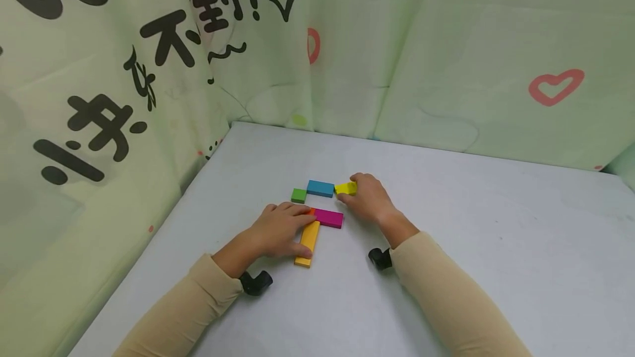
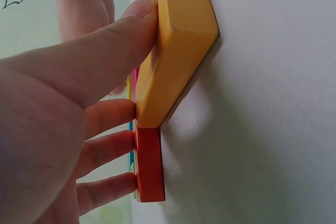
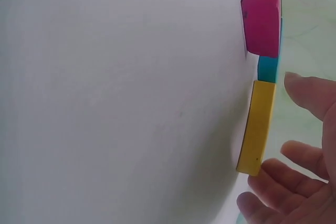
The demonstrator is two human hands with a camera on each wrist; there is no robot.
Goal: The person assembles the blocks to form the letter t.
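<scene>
My left hand (image 1: 279, 230) lies over an orange-yellow block (image 1: 308, 242), its thumb on top near the close end. The other fingers reach forward onto a red block (image 2: 150, 166), set end to end with the orange-yellow one and mostly covered in the head view. A magenta block (image 1: 329, 218) extends rightward from the red one. Farther back, my right hand (image 1: 368, 197) is at a yellow block (image 3: 257, 129); fingertips touch its outer end, while the thumb stands apart from it. This block meets the right end of a blue block (image 1: 320, 188).
A small green block (image 1: 299, 195) sits at the blue block's left end. All the blocks lie on a white table (image 1: 476, 269). Pale green curtains (image 1: 446, 59) with dark lettering and red hearts border its left and far edges. Black wrist devices (image 1: 256, 283) show below both hands.
</scene>
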